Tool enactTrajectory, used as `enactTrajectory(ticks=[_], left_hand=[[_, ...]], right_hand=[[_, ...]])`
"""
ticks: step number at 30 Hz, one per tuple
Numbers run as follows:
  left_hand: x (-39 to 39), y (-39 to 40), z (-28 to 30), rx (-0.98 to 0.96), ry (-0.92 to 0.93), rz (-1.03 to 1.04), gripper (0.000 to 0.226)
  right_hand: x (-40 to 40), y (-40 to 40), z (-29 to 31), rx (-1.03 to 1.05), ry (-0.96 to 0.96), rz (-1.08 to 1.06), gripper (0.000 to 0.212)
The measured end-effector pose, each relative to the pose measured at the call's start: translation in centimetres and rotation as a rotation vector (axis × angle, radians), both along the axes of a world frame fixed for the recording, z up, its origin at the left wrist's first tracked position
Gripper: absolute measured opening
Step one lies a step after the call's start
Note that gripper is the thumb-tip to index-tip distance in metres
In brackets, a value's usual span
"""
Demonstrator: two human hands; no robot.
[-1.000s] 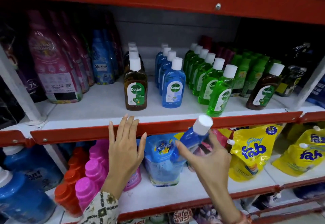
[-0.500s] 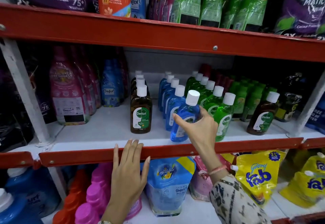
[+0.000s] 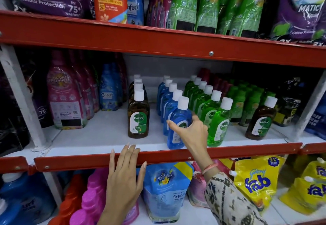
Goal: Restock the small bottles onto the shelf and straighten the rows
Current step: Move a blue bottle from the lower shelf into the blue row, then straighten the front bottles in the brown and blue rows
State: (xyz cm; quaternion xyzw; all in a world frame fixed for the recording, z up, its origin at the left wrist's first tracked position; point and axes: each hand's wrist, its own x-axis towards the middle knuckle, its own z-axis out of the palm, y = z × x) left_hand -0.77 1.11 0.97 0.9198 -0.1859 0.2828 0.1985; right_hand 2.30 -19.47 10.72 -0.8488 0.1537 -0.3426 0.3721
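Note:
A small blue bottle (image 3: 178, 118) with a white cap stands upright at the front of the blue row (image 3: 167, 97) on the middle shelf (image 3: 98, 136). My right hand (image 3: 192, 133) is wrapped around its lower half, thumb across the label. To its left runs a row of brown Dettol bottles (image 3: 138, 117), to its right a row of green ones (image 3: 218, 122). A lone brown bottle (image 3: 261, 120) stands further right. My left hand (image 3: 125, 177) rests flat with fingers spread on the red shelf lip (image 3: 70, 161), holding nothing.
Pink and blue fabric-conditioner bottles (image 3: 65, 101) fill the shelf's left side, with bare white shelf between them and the brown row. Dark green bottles (image 3: 247, 101) stand behind the green row. Pouches (image 3: 254, 182) and jugs crowd the shelf below; large bags sit above.
My right hand lifted the blue bottle from below the shelf lip and stood it upright at the front of the blue row. The camera tilted upward. My left hand stayed on the lip.

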Motion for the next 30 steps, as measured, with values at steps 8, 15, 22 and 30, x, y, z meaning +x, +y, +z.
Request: enactTrajectory(ticks=[8, 15, 22, 30], left_hand=[[-0.2, -0.3, 0.2, 0.026, 0.016, 0.04, 0.055], [0.1, -0.9, -0.3, 0.011, -0.027, 0.084, 0.062], [0.3, -1.8, -0.8, -0.021, -0.039, 0.147, 0.065], [0.1, -2.3, -0.6, -0.03, -0.029, 0.201, 0.068]], right_hand=[[-3.6, -1.8, -0.6, 0.031, -0.242, 0.004, 0.082], [-6.0, -11.8, -1.5, 0.209, -0.515, -0.267, 0.035], [-3.6, -22.1, -3.2, 0.24, -0.154, -0.494, 0.076], [-0.2, -24.8, -3.0, 0.206, -0.083, -0.514, 0.085]])
